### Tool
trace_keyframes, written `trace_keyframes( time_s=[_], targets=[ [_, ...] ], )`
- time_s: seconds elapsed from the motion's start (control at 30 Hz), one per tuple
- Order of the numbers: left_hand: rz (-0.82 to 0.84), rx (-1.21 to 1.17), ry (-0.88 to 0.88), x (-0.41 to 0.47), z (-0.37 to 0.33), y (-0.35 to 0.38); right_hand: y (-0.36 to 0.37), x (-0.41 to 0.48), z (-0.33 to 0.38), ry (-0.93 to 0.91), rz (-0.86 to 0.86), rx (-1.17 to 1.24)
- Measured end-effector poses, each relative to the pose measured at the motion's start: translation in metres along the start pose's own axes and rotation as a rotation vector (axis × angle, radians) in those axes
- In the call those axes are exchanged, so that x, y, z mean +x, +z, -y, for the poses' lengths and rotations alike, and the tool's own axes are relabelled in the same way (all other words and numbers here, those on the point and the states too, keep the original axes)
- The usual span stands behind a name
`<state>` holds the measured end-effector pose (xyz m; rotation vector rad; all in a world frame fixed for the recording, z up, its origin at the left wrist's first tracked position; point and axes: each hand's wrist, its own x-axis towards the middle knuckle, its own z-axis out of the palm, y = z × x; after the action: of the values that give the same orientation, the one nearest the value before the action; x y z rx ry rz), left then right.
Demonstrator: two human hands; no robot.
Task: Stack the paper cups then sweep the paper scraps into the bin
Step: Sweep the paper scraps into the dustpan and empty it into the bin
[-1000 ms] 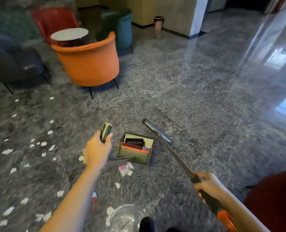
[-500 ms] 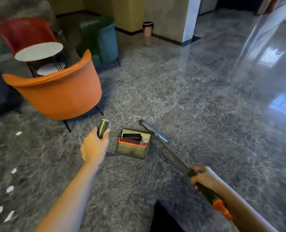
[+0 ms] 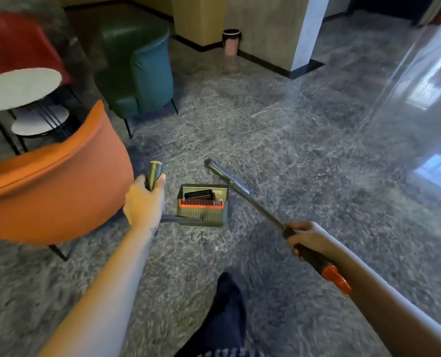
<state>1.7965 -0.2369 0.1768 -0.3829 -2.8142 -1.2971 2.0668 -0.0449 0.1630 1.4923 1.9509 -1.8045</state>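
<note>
My left hand (image 3: 143, 202) is wrapped tight round the olive handle of the dustpan (image 3: 201, 206), its pan low ahead of me, orange comb across its mouth; touching the floor (image 3: 304, 150) or not, I can't tell. My right hand (image 3: 308, 239) is clenched round the black grip of the broom (image 3: 255, 204), whose head points forward just past the pan. An orange chair (image 3: 59, 191) crowds my left. The pink bin (image 3: 231, 42) stands well off, against the wall.
</note>
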Motion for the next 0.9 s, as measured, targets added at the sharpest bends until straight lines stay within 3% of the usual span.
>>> trace_keyframes(
  time_s=[0.33, 0.6, 0.9],
  targets=[
    [0.043, -0.078, 0.025, 0.302, -0.139, 0.172, -0.096, 0.263, 0.234, 0.024, -0.011, 0.086],
    [0.027, -0.157, -0.002, 0.544, -0.229, 0.355, -0.178, 0.511, 0.393, 0.006, -0.001, 0.113],
    [-0.021, -0.065, 0.012, 0.805, -0.357, 0.491, -0.279, 0.755, 0.630, -0.013, -0.005, 0.036]
  ],
)
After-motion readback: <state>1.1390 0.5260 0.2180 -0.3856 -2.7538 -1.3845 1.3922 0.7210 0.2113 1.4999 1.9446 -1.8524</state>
